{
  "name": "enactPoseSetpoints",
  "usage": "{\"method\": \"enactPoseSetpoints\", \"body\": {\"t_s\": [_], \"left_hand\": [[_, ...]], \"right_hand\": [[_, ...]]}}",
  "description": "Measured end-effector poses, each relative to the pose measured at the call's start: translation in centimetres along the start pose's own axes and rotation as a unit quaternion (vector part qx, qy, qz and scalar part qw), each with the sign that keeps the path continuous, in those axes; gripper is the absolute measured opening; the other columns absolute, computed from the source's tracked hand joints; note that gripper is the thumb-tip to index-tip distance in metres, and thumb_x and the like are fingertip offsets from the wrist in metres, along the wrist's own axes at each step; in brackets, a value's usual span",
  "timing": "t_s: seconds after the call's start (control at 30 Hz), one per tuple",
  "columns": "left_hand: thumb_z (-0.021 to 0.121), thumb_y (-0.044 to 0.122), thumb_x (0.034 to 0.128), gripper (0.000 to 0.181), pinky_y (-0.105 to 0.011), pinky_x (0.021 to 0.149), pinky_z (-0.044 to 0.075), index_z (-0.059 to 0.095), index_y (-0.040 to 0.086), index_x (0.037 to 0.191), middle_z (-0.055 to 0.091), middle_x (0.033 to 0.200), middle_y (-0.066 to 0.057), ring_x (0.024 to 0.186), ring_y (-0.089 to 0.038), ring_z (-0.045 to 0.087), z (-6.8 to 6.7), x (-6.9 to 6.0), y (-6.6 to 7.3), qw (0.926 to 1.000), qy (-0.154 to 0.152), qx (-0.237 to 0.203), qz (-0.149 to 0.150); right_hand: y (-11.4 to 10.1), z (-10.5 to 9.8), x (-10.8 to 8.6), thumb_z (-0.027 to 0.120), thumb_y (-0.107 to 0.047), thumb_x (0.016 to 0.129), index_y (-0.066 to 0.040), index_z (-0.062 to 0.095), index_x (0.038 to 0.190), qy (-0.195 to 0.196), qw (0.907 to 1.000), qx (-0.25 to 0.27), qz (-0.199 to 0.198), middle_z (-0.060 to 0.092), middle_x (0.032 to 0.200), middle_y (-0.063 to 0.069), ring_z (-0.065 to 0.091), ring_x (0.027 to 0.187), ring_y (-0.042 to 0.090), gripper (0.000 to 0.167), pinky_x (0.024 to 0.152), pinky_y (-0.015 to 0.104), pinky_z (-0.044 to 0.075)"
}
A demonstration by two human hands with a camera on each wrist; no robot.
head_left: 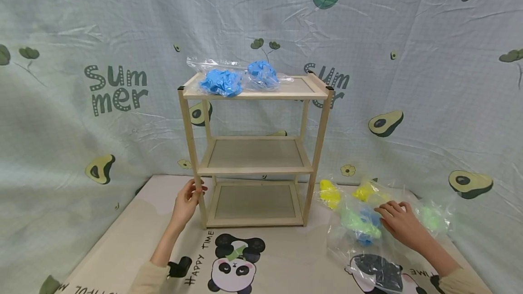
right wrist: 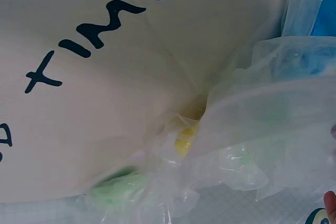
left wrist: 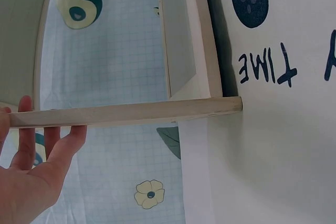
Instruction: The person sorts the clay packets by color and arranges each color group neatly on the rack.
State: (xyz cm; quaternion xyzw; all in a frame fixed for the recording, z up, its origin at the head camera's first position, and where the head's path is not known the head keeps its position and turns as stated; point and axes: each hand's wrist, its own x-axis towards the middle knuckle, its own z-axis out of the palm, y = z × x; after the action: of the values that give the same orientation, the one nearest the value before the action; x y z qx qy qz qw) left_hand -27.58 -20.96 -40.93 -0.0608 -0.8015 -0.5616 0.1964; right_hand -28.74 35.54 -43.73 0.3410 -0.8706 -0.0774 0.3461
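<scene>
My left hand [head_left: 189, 201] holds the front left post of a wooden three-tier shelf [head_left: 255, 170], low down. In the left wrist view, the fingers of that hand [left wrist: 39, 182] pass behind the post [left wrist: 131, 113], with the thumb near the left edge. Among clear plastic bags at the right, my right hand [head_left: 402, 226] lies over a bag with blue and green contents [head_left: 361, 228]. Only fingertips [right wrist: 331, 203] enter the right wrist view, beside cloudy plastic; whether they pinch it is hidden.
On the shelf's top tier lie two clear bags holding crumpled blue material [head_left: 221, 82]. Yellow-filled bags [head_left: 329, 194] lie near the shelf's right leg, and a pale green one [head_left: 431, 217] lies farther right. A patterned cloth [head_left: 261, 22] hangs behind everything.
</scene>
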Motion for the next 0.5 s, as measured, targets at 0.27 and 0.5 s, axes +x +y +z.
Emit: {"method": "enactPoseSetpoints", "body": {"t_s": [0.27, 0.5], "left_hand": [[0.043, 0.018, 0.0922, 0.026, -0.035, 0.077, 0.049, 0.049, 0.003, 0.112, 0.058, 0.103, -0.023, 0.095, -0.025, 0.055, 0.0, 0.0, 0.1, 1.0, -0.004, 0.002, 0.0], [0.043, 0.018, 0.0922, 0.026, -0.037, 0.078, 0.049, 0.049, 0.003, 0.112, 0.057, 0.103, -0.024, 0.086, -0.001, 0.054, 0.0, 0.0, 0.1, 1.0, -0.003, 0.0, -0.003]], "right_hand": [[0.4, 0.8, -0.9, 0.003, -0.045, 0.094, -0.012, 0.06, 0.091, -0.003, 0.9997, -0.015, -0.017, 0.057, 0.087, 0.002, 0.048, 0.085, 0.022, 0.066, 0.068, 0.045, 0.033], [0.6, 1.2, -1.4, 0.001, -0.057, 0.083, -0.01, 0.058, 0.112, -0.073, 0.9972, 0.004, -0.011, 0.058, 0.109, 0.004, 0.042, 0.095, 0.023, 0.079, 0.07, 0.044, 0.031]]}}
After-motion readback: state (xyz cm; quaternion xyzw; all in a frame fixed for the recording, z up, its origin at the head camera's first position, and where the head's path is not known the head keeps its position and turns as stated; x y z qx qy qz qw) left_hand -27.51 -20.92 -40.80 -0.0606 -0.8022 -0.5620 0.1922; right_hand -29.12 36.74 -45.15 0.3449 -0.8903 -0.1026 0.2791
